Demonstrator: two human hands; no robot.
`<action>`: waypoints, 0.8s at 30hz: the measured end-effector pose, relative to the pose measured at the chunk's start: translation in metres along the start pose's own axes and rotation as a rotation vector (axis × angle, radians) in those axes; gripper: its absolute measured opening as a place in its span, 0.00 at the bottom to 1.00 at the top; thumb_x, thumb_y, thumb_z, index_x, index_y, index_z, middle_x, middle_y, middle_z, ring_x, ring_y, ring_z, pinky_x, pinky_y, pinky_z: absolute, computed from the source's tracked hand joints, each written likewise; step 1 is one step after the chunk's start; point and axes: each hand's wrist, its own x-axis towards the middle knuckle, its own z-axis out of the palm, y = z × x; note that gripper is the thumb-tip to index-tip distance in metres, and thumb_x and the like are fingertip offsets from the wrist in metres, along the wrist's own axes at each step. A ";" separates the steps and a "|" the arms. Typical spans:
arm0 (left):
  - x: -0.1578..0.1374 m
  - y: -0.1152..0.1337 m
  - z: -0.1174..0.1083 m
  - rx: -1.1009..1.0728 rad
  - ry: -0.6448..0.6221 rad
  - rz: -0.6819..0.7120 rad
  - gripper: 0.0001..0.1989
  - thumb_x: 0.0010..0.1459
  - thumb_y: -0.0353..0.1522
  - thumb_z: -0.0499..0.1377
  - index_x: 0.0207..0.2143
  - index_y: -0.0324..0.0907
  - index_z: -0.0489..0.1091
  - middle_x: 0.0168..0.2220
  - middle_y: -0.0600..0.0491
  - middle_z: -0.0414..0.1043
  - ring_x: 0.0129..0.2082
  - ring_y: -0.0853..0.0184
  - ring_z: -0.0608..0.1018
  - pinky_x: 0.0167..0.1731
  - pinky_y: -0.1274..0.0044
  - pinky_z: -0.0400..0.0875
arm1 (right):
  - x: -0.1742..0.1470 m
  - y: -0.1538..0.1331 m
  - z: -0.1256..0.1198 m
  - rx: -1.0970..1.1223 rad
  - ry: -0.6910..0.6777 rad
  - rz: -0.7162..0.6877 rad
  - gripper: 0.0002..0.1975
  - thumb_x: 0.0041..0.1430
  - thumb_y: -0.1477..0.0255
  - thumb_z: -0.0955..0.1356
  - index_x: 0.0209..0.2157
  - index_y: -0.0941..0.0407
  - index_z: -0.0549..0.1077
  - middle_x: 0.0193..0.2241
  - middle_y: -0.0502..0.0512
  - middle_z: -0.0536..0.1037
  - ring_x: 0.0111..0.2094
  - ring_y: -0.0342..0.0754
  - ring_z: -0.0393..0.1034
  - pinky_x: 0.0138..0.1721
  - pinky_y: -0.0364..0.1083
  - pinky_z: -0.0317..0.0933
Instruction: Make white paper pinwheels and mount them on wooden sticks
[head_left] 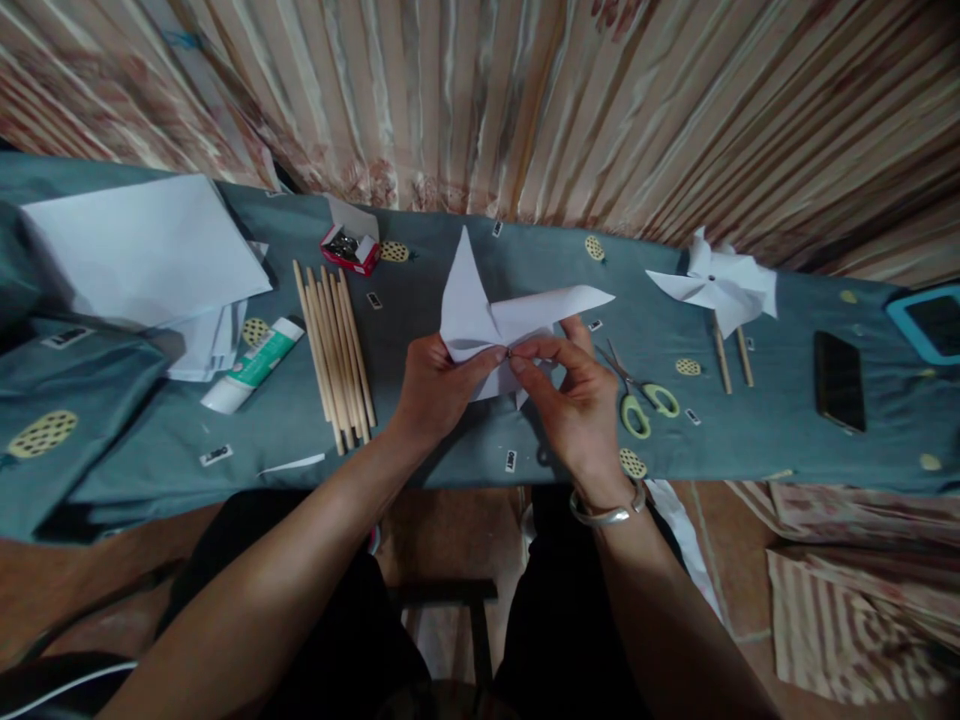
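My left hand (433, 385) is closed on a white paper pinwheel (469, 300), its thumb pressing near the middle where the folded points meet. Two of its blades stick out, one upward and one to the right. At that same middle, my right hand (574, 385) pinches a small metal pin (510, 352) between thumb and forefinger. The pin is mostly hidden by the fingertips, so its exact kind is hard to see. Just right of my right hand lie scissors (637, 395) with light green handles.
Left on the cloth-covered table (450, 455) are white paper sheets (150, 250), a glue stick (255, 365), several wooden sticks (335, 350) and a red box (351, 250) of small metal pieces. Rightward lie finished pinwheels (720, 280) on sticks, a phone (838, 382) and a blue-framed device (930, 322).
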 end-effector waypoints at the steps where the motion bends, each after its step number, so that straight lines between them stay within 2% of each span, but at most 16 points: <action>1: 0.000 0.000 0.000 0.005 -0.001 0.010 0.06 0.44 0.32 0.68 0.28 0.41 0.80 0.29 0.53 0.81 0.29 0.65 0.79 0.33 0.75 0.74 | 0.000 0.000 0.000 0.008 -0.001 0.001 0.03 0.58 0.74 0.70 0.32 0.51 0.76 0.48 0.51 0.72 0.51 0.51 0.68 0.57 0.57 0.62; 6: 0.001 0.000 -0.002 0.028 -0.012 0.020 0.07 0.44 0.32 0.69 0.28 0.40 0.80 0.28 0.54 0.81 0.29 0.65 0.79 0.32 0.75 0.74 | 0.000 -0.002 -0.001 0.047 -0.011 0.006 0.04 0.57 0.75 0.70 0.31 0.51 0.76 0.43 0.51 0.72 0.49 0.49 0.69 0.52 0.53 0.65; 15: 0.001 0.001 -0.002 0.047 -0.021 0.024 0.06 0.43 0.32 0.68 0.27 0.40 0.80 0.28 0.54 0.80 0.28 0.66 0.78 0.31 0.76 0.73 | 0.001 0.000 -0.001 0.074 -0.023 0.021 0.03 0.57 0.74 0.70 0.31 0.51 0.76 0.40 0.49 0.73 0.45 0.48 0.70 0.49 0.52 0.67; 19: 0.002 0.001 -0.002 0.068 -0.027 0.034 0.06 0.43 0.32 0.67 0.26 0.39 0.79 0.26 0.53 0.79 0.27 0.66 0.77 0.30 0.76 0.72 | 0.000 0.003 -0.001 0.095 -0.026 0.042 0.03 0.58 0.73 0.70 0.31 0.51 0.76 0.46 0.52 0.74 0.52 0.51 0.69 0.55 0.55 0.64; 24: 0.001 0.003 -0.001 0.079 -0.032 0.029 0.07 0.43 0.33 0.67 0.25 0.39 0.79 0.26 0.53 0.79 0.27 0.65 0.77 0.29 0.76 0.71 | -0.002 0.008 0.001 0.101 -0.016 0.052 0.03 0.58 0.73 0.70 0.32 0.51 0.76 0.53 0.53 0.73 0.62 0.53 0.62 0.64 0.62 0.53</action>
